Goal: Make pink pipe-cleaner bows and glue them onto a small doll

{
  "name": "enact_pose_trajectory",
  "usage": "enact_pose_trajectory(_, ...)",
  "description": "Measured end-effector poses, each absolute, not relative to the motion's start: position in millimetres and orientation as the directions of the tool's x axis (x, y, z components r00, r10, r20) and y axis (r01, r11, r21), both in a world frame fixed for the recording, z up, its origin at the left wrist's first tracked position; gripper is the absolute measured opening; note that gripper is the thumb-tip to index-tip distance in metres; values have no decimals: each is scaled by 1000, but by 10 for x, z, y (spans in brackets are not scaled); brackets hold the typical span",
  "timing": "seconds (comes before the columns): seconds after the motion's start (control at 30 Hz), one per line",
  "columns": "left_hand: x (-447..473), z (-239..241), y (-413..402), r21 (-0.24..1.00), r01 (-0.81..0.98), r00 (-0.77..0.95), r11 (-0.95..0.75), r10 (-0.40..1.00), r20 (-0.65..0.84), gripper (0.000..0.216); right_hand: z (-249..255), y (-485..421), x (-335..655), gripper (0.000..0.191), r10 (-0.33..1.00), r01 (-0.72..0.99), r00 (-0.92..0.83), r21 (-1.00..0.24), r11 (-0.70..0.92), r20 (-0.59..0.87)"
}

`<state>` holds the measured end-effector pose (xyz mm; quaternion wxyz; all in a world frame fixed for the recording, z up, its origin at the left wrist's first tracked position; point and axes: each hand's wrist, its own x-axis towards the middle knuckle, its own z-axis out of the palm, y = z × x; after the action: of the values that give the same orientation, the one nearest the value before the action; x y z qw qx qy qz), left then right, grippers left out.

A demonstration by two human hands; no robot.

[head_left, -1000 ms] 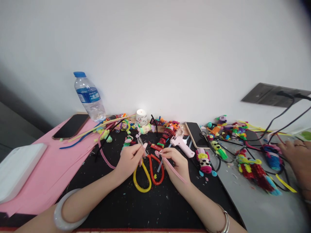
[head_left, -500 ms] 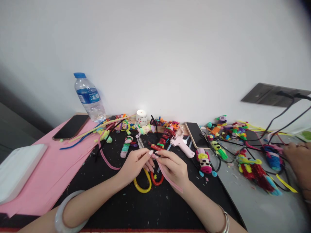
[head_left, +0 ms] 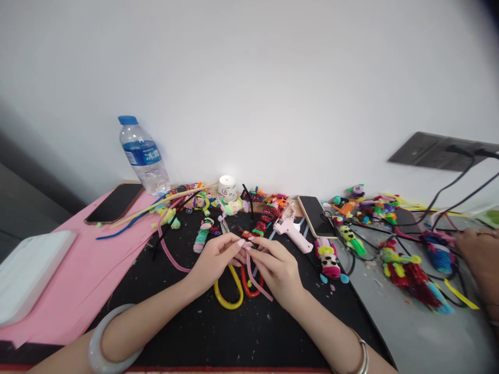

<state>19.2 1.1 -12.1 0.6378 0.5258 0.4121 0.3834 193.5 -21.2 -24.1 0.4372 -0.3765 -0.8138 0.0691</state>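
Note:
Between my fingertips is a fuzzy pink pipe cleaner (head_left: 254,278), its tail hanging down over the mat. My left hand (head_left: 216,259) pinches its upper end, which looks curled or bent; the fingers partly hide it. Closed on the same piece from the other side is my right hand (head_left: 278,265). Under my hands lie scissors with one yellow handle loop (head_left: 228,288) and one red loop (head_left: 250,283); their blades are mostly covered. A small teal-and-pink pipe cleaner figure (head_left: 201,235) lies beyond my left hand. A pale pink glue gun (head_left: 294,234) rests past my right hand.
On the left, pink paper (head_left: 113,270) carries a dark phone (head_left: 114,203) and a white box (head_left: 35,275). A water bottle (head_left: 143,156) stands against the wall. Several pipe cleaner figures (head_left: 328,259), a second phone (head_left: 316,215) and black cables lie rightward. Another person's hand (head_left: 477,257) is at far right.
The pink pipe cleaner's tail has swung from along my right wrist to hanging between my hands. My fingers have shifted slightly on its upper end.

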Motion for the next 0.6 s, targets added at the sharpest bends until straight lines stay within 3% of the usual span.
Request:
enact_pose_trajectory(0.27,165,-126,69,996,-24,240,89,967,-81,25,-237,-223,1937,39,742,629,-336,-449,635,580)
enact_pose_trajectory(0.47,142,-140,123,998,8,168,57,984,-58,30,-163,-255,1876,58,857,898,-244,-227,376,454)
enact_pose_trajectory(0.6,150,-137,117,997,9,184,72,980,-73,30,-205,-265,1842,64,907,959,-178,-141,248,381)
